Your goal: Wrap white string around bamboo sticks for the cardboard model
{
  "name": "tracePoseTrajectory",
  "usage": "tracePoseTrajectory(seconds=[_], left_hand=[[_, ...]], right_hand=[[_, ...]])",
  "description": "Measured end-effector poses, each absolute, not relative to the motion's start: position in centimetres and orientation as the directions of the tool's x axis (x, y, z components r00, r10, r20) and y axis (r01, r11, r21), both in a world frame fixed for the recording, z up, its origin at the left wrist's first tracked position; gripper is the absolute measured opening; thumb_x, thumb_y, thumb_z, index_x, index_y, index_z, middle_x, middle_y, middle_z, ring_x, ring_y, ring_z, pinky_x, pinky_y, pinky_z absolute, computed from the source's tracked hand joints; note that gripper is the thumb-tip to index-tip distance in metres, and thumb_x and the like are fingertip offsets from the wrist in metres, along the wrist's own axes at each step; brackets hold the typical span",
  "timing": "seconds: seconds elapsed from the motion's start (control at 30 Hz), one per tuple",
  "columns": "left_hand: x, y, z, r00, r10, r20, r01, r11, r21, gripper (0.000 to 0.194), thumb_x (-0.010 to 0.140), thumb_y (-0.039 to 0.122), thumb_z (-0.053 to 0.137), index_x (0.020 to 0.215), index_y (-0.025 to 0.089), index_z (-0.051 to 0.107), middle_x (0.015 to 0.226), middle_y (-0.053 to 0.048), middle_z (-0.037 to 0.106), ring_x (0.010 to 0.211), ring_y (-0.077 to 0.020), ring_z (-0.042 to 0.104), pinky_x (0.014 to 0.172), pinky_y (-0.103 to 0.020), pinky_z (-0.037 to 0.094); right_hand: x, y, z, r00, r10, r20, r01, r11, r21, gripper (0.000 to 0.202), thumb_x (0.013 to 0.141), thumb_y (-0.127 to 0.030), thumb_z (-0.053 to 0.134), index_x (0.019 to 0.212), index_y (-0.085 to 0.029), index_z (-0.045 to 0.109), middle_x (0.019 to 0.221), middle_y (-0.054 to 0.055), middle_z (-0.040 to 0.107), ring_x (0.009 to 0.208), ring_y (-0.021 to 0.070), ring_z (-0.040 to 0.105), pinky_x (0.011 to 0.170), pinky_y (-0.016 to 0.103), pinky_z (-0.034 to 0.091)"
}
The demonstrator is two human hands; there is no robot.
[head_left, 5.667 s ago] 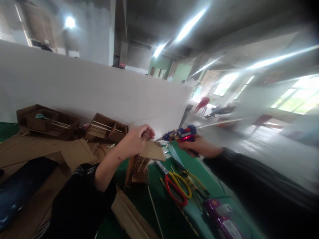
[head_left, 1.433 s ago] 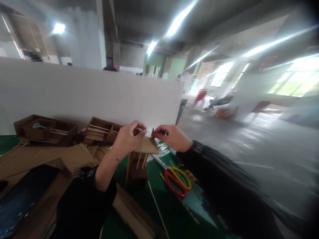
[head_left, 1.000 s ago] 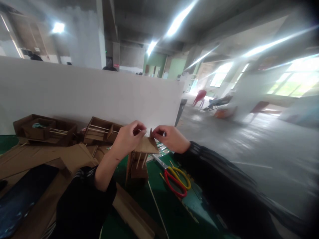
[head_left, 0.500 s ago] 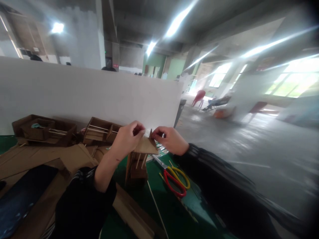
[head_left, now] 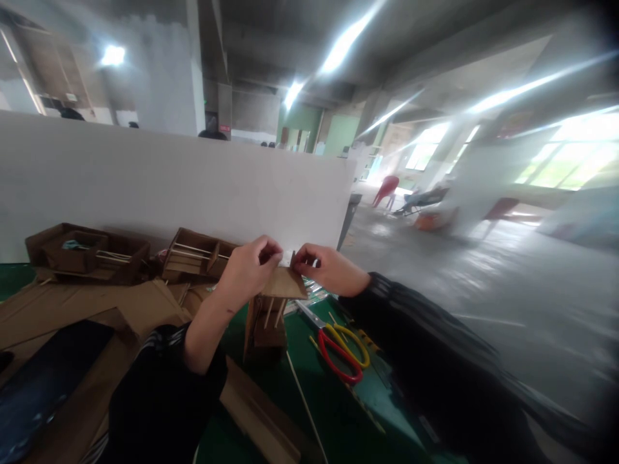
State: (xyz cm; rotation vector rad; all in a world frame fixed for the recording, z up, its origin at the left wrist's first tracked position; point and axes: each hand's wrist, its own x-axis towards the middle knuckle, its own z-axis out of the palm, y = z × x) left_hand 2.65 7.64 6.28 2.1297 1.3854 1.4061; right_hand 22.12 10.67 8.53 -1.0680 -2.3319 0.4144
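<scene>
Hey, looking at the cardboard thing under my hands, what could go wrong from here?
The small upright piece at the right hand might tilt if released too soon. Pressing hard on the cardboard panel could bend the thin sticks beneath it. The right sleeve looks close to the scissors and might nudge them.

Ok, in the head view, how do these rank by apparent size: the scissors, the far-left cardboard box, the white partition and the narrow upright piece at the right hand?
Largest to smallest:
1. White partition
2. Far-left cardboard box
3. Scissors
4. Narrow upright piece at the right hand
</scene>
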Motion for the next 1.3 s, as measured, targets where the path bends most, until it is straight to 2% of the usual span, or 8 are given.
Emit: tracePoseTrajectory(seconds=[0.33,0.6,1.03,1.3], left_hand=[[2.6,7.6,6.3,0.085,0.809,0.582,0.570,-0.518,0.638,0.009,0.084,0.027,0.054,0.086,0.025,0.063,0.082,0.001,0.070,0.078,-0.0173,0.064,0.070,-0.028,0.047],[2.6,7.6,6.3,0.092,0.799,0.594,0.588,-0.525,0.615,0.008,0.084,0.026,0.054,0.085,0.025,0.063,0.082,0.001,0.070,0.077,-0.0175,0.064,0.070,-0.029,0.046],[2.6,7.7,6.4,0.093,0.812,0.576,0.601,-0.507,0.618,0.007,0.083,0.026,0.055,0.085,0.024,0.061,0.080,0.002,0.068,0.076,-0.0155,0.062,0.069,-0.028,0.044],[2.6,7.8,6.3,0.093,0.818,0.568,0.609,-0.498,0.618,0.008,0.083,0.027,0.055,0.086,0.024,0.062,0.081,0.001,0.069,0.076,-0.0163,0.062,0.070,-0.029,0.045]], right_hand=[[21.6,10.4,9.4,-0.538,0.766,0.352,0.556,0.636,-0.535,0.017,0.085,-0.025,0.055,0.091,-0.016,0.068,0.084,0.004,0.070,0.077,0.0157,0.062,0.073,0.029,0.048],[21.8,9.9,8.8,-0.512,0.754,0.411,0.546,0.655,-0.522,0.016,0.086,-0.022,0.054,0.088,-0.016,0.069,0.084,0.005,0.071,0.079,0.0165,0.062,0.076,0.030,0.048],[21.6,9.8,8.6,-0.488,0.745,0.455,0.567,0.667,-0.483,0.014,0.084,-0.020,0.056,0.085,-0.016,0.070,0.080,0.003,0.072,0.073,0.0151,0.062,0.071,0.028,0.048],[21.2,9.5,8.9,-0.448,0.786,0.427,0.592,0.618,-0.518,0.015,0.084,-0.020,0.057,0.085,-0.016,0.071,0.077,0.002,0.072,0.070,0.0141,0.063,0.068,0.026,0.048]])
